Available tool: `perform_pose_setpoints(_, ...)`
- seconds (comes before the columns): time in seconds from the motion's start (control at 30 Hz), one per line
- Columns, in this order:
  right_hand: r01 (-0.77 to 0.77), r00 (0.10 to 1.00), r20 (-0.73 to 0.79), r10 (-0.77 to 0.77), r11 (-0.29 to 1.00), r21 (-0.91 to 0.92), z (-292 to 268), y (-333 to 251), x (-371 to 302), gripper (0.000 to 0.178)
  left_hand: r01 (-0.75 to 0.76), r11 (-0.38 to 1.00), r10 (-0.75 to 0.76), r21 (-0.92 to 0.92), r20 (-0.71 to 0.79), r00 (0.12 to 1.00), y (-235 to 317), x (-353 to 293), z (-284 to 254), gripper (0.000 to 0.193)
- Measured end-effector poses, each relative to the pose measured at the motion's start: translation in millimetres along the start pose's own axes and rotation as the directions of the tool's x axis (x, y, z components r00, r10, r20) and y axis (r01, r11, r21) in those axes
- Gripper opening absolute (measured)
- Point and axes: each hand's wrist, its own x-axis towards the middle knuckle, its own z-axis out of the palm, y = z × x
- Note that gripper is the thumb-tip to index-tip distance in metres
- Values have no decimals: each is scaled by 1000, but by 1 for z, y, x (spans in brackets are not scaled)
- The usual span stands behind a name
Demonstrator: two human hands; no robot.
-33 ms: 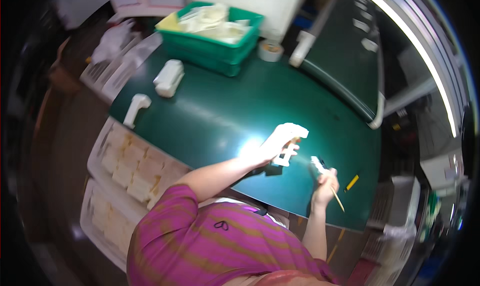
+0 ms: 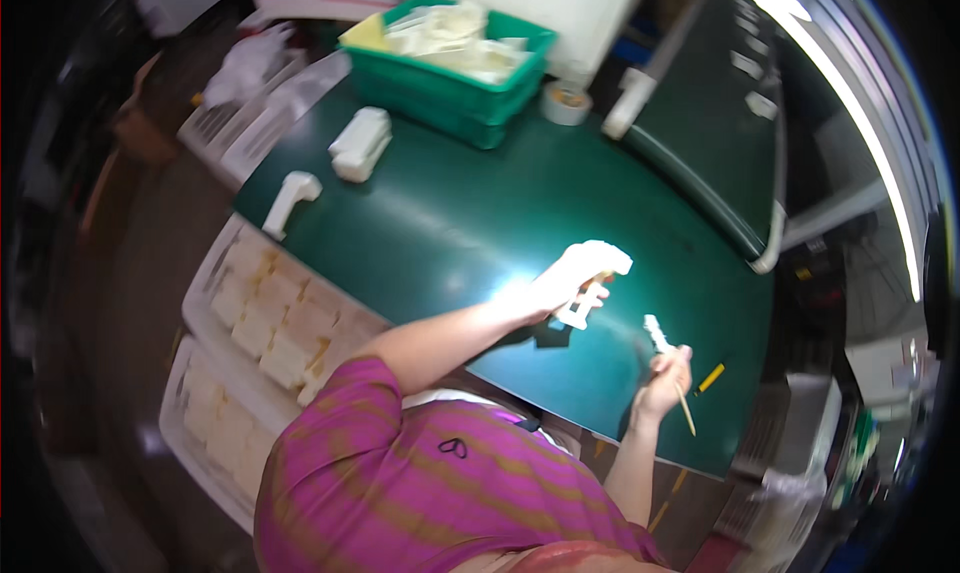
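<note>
My left hand [image 2: 560, 285] is closed around a white handset-shaped plastic part [image 2: 604, 260], held above the green table [image 2: 440, 243] under a bright glare. That glare hides much of the fingers and of the part's surface. To the right, my right hand [image 2: 670, 381] grips a thin wooden stick [image 2: 688, 413] with a white, lumpy tip [image 2: 654, 331]. The tip points away from me and stays apart from the part. Beside my right hand lies a small yellow tool [image 2: 711, 378]. Another white handset-shaped part [image 2: 291, 205] rests near the table's left edge.
A white block-like piece [image 2: 361, 145] stands at the back left. Behind it is a green basket [image 2: 430, 103] full of pale pieces, with a tape roll [image 2: 567, 103] alongside. A conveyor belt [image 2: 700, 133] ends at the back right. White trays [image 2: 205, 291] of pale parts flank the left edge.
The whole view has shifted slightly, so the table and its things sit farther right in the picture. Both hands keep their holds.
</note>
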Motion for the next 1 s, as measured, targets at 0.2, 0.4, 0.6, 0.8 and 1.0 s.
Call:
perform_pose_setpoints(0.2, -126, 958, 249, 144, 988, -86, 18, 15, -5, 44, -23, 235, 231, 972, -32, 972, 75, -64, -75, 44)
perform_pose_setpoints(0.4, -108, 914, 366, 177, 973, -203, 30, 32, -18, 45, 213, -590, 413, 779, 64, 909, 71, -141, -116, 40)
perform_pose_setpoints(0.6, 6, 899, 411, 154, 932, -361, 31, 32, -20, 44, 353, -37, 555, 935, -274, 785, 51, -185, -112, 24)
perform_pose_setpoints(0.8, -5, 872, 454, 180, 933, -361, 28, 34, -20, 38, 508, -198, 803, 838, -159, 575, 37, -241, -171, 26)
perform_pose_setpoints(1.0, 111, 887, 461, 34, 952, -285, 36, 38, -23, 38, 679, -262, 783, 686, -259, 565, 59, -251, -189, 39)
